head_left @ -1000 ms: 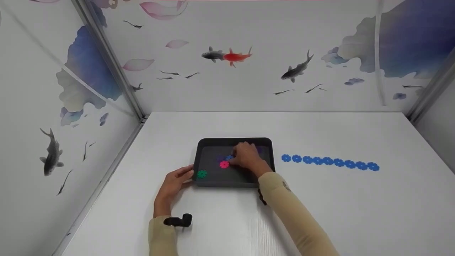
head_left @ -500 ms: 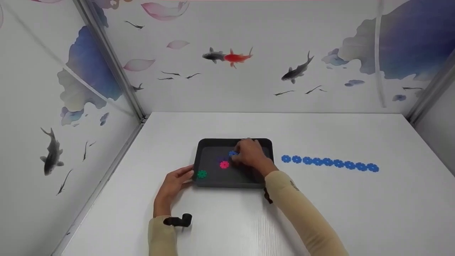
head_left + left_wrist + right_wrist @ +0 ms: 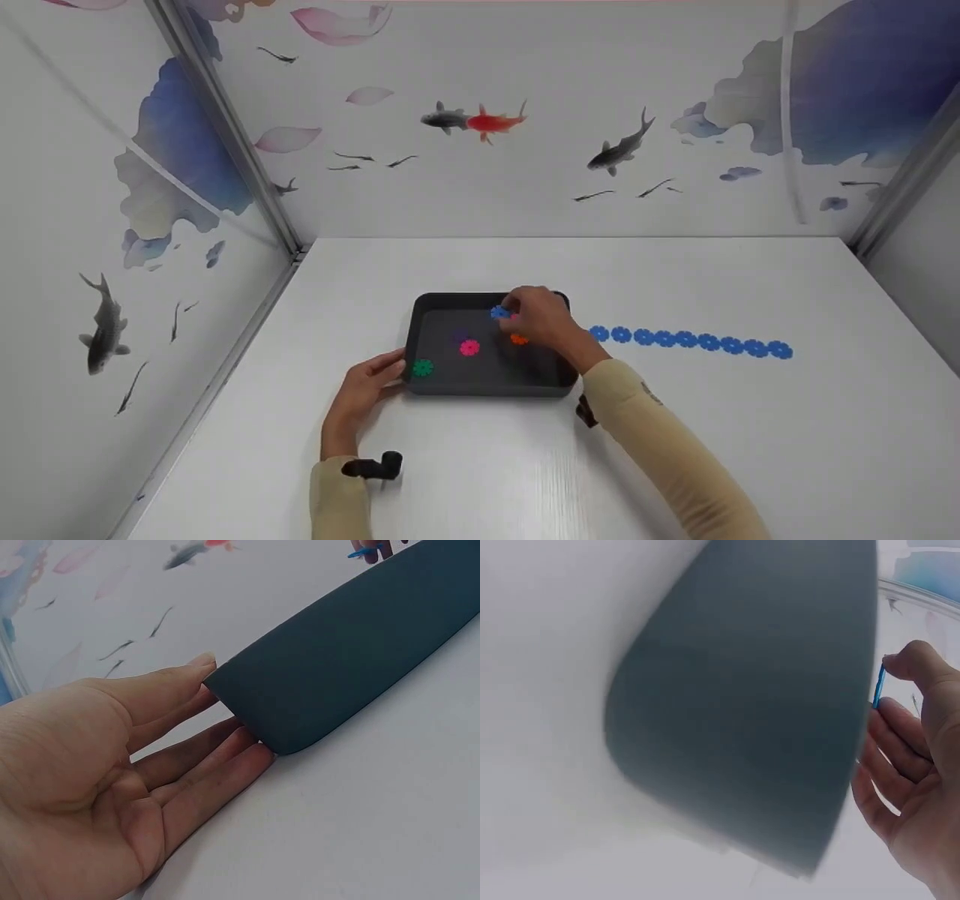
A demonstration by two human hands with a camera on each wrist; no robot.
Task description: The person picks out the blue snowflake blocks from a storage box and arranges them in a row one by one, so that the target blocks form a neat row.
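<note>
My right hand (image 3: 546,319) pinches a blue flower-shaped disc (image 3: 499,312) over the back of the black tray (image 3: 491,389). In the right wrist view this blue disc (image 3: 879,686) stands edge-on between thumb and fingertip, partly beside the blurred tray wall (image 3: 735,697). At the tray's left side, my left hand (image 3: 367,384) touches the wall with extended fingers. The left wrist view has its thumb (image 3: 176,686) against the rim and the other fingertips lower on the wall. Inside the tray lie a pink disc (image 3: 469,347), a green disc (image 3: 423,367) and an orange disc (image 3: 519,340).
Right of the tray, several blue flower discs (image 3: 685,339) form a line across the white table (image 3: 480,465). A dark purple disc (image 3: 459,336) is faint in the tray. Printed walls enclose the table at the back and sides.
My right hand has risen and moved right with the blue disc, uncovering the orange disc. The left hand stays at the tray's side.
</note>
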